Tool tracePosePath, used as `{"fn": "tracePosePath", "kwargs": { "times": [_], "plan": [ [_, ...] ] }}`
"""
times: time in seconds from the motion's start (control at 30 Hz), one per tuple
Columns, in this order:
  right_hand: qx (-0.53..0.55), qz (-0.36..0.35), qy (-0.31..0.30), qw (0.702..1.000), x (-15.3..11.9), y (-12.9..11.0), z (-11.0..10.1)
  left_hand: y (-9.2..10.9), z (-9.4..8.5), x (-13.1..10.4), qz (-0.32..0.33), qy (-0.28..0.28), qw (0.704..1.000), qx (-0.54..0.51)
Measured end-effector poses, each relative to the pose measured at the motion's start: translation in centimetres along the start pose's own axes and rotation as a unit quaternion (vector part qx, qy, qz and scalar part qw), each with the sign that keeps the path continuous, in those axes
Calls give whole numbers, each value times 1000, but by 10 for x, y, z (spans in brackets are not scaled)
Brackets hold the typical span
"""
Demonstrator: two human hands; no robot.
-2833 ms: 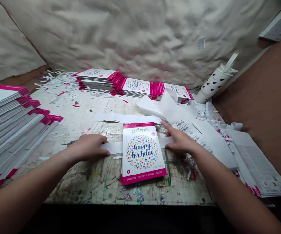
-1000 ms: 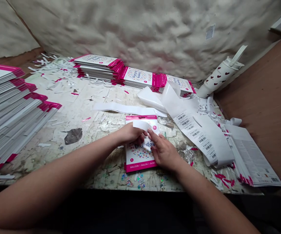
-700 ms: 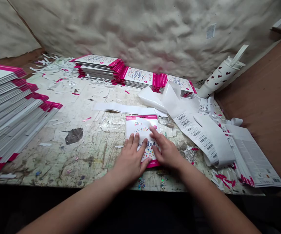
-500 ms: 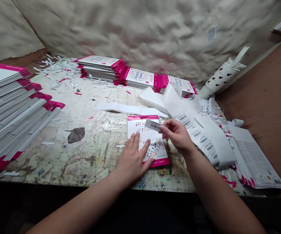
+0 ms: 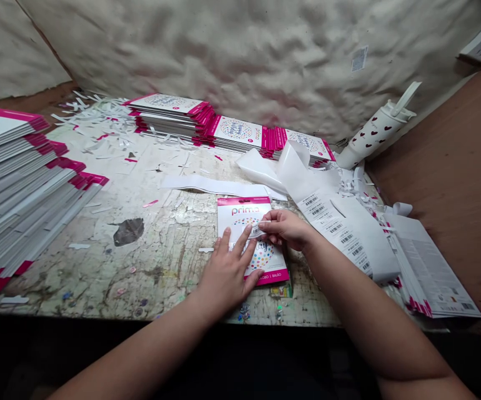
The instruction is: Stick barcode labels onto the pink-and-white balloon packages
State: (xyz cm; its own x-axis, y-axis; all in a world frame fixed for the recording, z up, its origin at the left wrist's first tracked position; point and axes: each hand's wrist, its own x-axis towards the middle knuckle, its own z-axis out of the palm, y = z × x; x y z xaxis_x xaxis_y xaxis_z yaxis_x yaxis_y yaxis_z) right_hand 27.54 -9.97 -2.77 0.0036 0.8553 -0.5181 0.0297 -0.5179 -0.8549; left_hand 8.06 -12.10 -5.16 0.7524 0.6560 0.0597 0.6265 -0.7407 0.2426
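A white and pink balloon packet (image 5: 267, 272) printed with coloured dots lies flat on the worktable. My left hand (image 5: 230, 266) rests on its lower left part, fingers spread. At the packet's middle, my right hand (image 5: 282, 228) pinches one end of a small white barcode label (image 5: 255, 229). The label's other end is by my left fingertips; whether it touches the packet I cannot tell. Just right of my right hand lies a strip of barcode labels (image 5: 336, 228) on backing paper, its near end curled.
Stacked packets stand at the left (image 5: 28, 183) and along the back (image 5: 174, 119). A white tumbler with hearts (image 5: 376, 133) leans at the back right. More packets (image 5: 436, 266) lie far right. Paper scraps (image 5: 94, 119) litter the worktable (image 5: 78, 261).
My right hand has moved left and down, bringing the label from above the packet's upper right to its middle. My left hand stays on the packet. The view has shifted slightly.
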Motion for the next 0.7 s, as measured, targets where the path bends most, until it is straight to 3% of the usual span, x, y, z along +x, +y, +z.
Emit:
{"fn": "tracePosePath", "kwargs": {
  "times": [0.13,0.2,0.23,0.3,0.33,0.37,0.43,0.5,0.6,0.7],
  "plan": [
    [-62,4,49,997,-2,-2,-6,0,-2,0,-2,-13,1000,0],
    [-165,-19,125,978,-8,-5,-9,0,-3,1,1,-13,1000,-2],
    [-244,-40,185,951,-12,-6,-9,1,-4,1,3,-12,1000,-4],
    [-399,-106,286,865,-24,-6,-3,1,-4,1,8,-11,1000,-6],
    [-456,-144,298,826,-29,-4,2,2,-4,2,9,-11,1000,-7],
    [-490,-179,275,807,-35,1,8,2,-4,2,11,-12,1000,-8],
    [-524,-216,188,802,-42,14,21,3,-4,1,12,-13,1000,-10],
    [-542,-193,146,805,-45,30,29,2,-4,1,12,-9,1000,-15],
    [-542,-116,216,804,-43,50,28,-4,-5,-1,21,-6,999,-31],
    [-507,-91,273,813,-41,59,23,-10,-6,-3,-72,15,997,-36]
  ]
}}
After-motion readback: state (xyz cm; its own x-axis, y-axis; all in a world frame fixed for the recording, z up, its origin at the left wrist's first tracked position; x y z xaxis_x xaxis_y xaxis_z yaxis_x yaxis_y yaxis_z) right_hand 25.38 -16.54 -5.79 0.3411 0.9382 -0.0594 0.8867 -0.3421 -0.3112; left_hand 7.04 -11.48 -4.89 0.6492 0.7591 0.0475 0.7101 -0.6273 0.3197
